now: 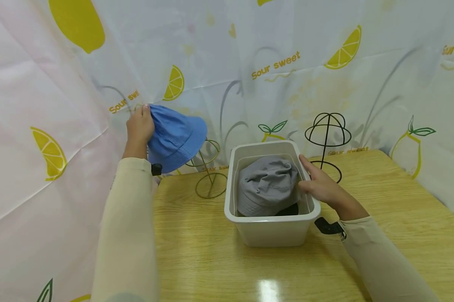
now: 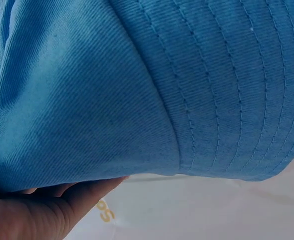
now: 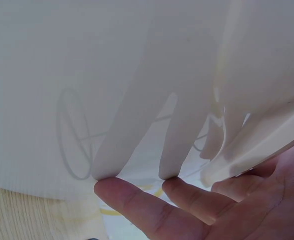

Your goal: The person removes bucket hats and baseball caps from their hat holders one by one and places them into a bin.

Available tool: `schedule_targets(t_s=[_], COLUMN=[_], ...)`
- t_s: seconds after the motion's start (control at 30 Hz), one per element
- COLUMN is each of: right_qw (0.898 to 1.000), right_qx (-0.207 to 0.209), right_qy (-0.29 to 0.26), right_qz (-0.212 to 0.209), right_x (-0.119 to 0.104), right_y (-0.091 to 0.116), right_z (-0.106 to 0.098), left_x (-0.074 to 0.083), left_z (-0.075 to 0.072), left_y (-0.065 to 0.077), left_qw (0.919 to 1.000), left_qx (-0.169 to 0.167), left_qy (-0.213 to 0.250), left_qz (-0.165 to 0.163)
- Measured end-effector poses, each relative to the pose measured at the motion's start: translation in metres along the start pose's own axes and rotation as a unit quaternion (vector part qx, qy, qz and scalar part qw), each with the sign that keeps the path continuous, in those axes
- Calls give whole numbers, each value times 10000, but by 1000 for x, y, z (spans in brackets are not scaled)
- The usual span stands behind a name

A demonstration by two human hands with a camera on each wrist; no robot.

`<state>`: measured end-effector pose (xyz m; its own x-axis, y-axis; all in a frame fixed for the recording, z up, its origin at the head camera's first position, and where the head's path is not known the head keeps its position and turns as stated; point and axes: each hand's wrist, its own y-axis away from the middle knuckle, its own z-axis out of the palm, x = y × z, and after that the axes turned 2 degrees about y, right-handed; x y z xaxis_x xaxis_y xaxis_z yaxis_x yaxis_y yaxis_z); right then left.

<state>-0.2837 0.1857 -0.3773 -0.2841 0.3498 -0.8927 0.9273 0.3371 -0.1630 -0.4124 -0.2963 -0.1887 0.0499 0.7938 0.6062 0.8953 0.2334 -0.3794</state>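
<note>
My left hand (image 1: 140, 128) is raised at the left and grips a blue bucket hat (image 1: 177, 138) by its crown, with the brim turned right. Stitched rows run along the hat's brim (image 2: 236, 90) in the left wrist view, the fingers lying at its lower edge. My right hand (image 1: 322, 184) holds the right side of a white plastic bin (image 1: 272, 233), thumb over the rim. In the right wrist view, fingertips press against the bin's outer wall (image 3: 32, 100). Inside the bin lies a grey bucket hat (image 1: 266, 184), with something black (image 1: 290, 210) partly hidden beneath it.
A gold wire hat stand (image 1: 210, 197) is left of the bin, its top partly behind the blue hat. Behind the right hand stands a black wire hat stand (image 1: 326, 145). The wooden table (image 1: 196, 251) meets a lemon-print cloth (image 1: 219, 50) at the back and left.
</note>
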Motion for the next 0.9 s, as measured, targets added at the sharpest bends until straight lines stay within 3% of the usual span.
schedule_targets(t_s=[0.37, 0.9], right_qw=[10000, 10000], right_qx=[-27, 11], right_qy=[-20, -31], right_qz=[-4, 40], right_x=[0, 1], right_y=[1, 1], right_z=[0, 0], left_x=[13, 29], left_z=[-15, -28], left_y=[1, -1], left_qw=[9997, 9994], left_qx=[-19, 158], left_qy=[200, 170], left_qz=[-145, 239])
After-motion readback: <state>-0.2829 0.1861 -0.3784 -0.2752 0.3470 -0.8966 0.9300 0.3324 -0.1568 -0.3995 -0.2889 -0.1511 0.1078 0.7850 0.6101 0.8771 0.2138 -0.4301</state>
